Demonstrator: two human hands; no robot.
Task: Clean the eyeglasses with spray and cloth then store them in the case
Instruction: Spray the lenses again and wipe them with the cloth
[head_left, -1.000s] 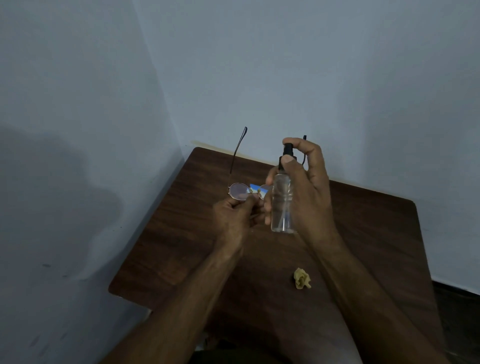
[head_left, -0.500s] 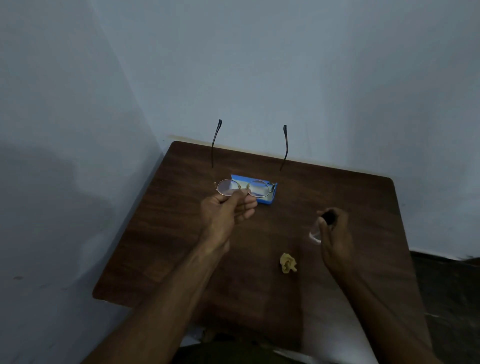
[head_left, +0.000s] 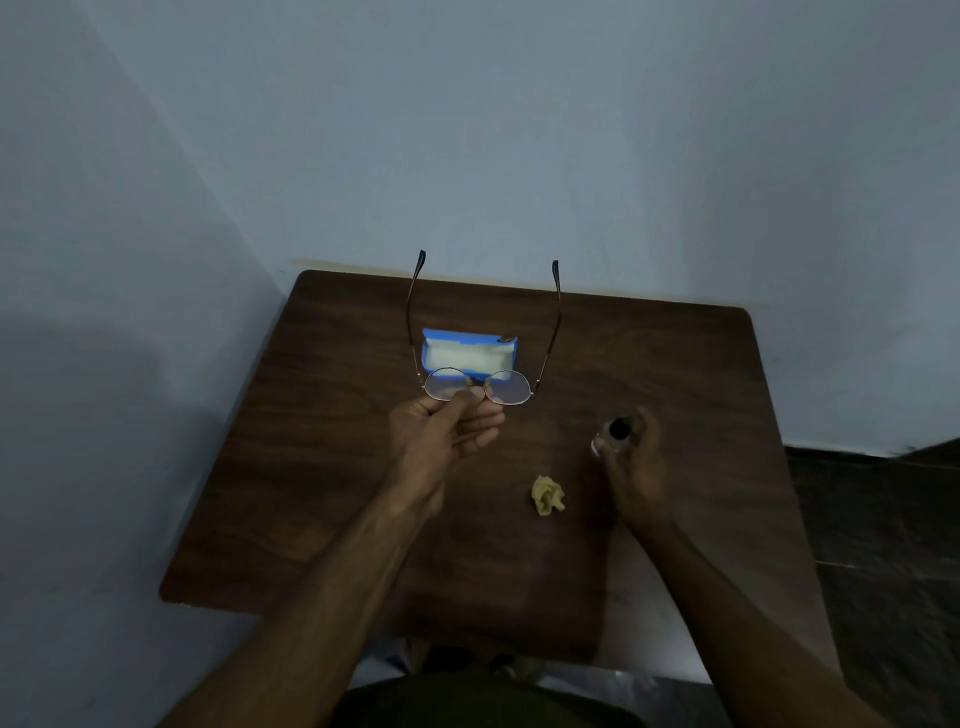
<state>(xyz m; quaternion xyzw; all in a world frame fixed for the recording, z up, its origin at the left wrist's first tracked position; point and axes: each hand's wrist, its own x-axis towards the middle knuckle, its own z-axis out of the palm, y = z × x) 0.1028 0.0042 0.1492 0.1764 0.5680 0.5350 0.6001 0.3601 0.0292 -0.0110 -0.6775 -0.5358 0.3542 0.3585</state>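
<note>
head view, left hand (head_left: 447, 434) pinching eyeglasses (head_left: 478, 385) mid-frame, right hand (head_left: 631, 457) wrapped round spray bottle (head_left: 612, 434), crumpled cloth (head_left: 548, 495) between, open case (head_left: 467, 353) on tabletop (head_left: 322, 467)

The right hand (head_left: 631, 467) is motion-blurred and wraps most of the small clear spray bottle with the black cap (head_left: 613, 434), so only the cap and a sliver of the body show, and I can't tell if its base touches the dark brown wooden table (head_left: 311, 467). That table's near edge is covered by both forearms, which run off the bottom of the frame. The bridge of the thin gold round-lens eyeglasses (head_left: 478, 385) is hidden behind the left hand (head_left: 447, 436) fingertips, and their lenses overlap the front wall of the open blue rectangular case (head_left: 467, 351) sitting toward the table's far edge.
</note>
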